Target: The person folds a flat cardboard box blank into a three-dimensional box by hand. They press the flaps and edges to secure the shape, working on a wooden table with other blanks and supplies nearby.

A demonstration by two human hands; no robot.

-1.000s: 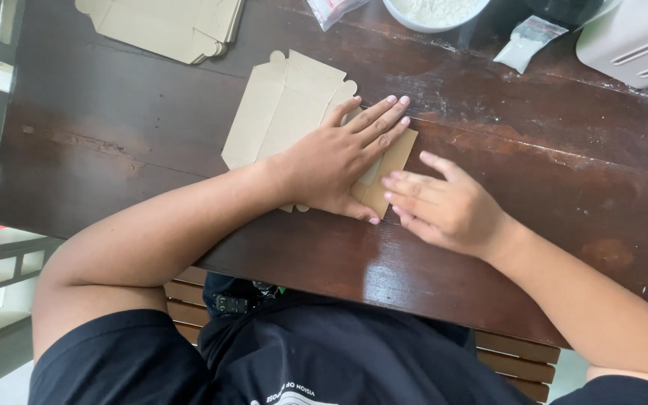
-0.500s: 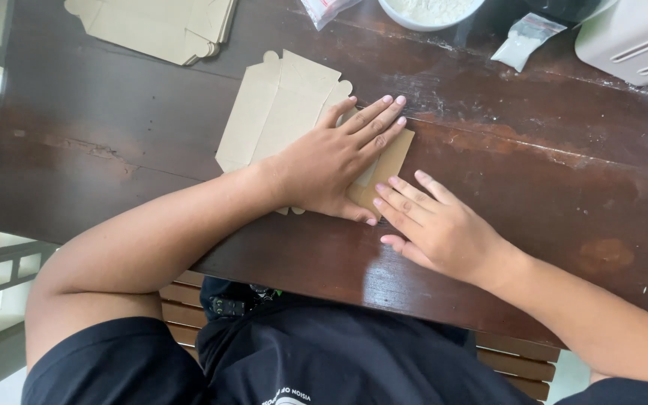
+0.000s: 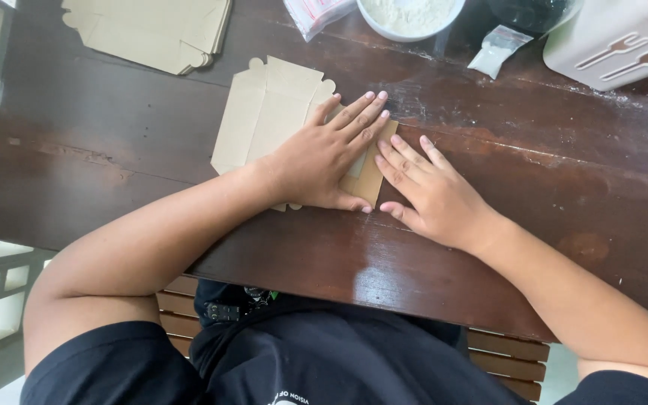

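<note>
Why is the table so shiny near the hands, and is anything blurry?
Head view: daylight glares off the dark varnished table, brightest just below the right hand. The left hand casts only a soft shadow on the flat cardboard box blank. Everything looks sharp; the white bowl is cropped by the frame's top edge.

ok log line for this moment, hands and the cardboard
left hand: flat on cardboard blank | right hand: fingertips at blank's right edge | blank: flat on table

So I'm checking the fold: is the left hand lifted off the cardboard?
No, the left hand lies flat on the cardboard blank.
</note>
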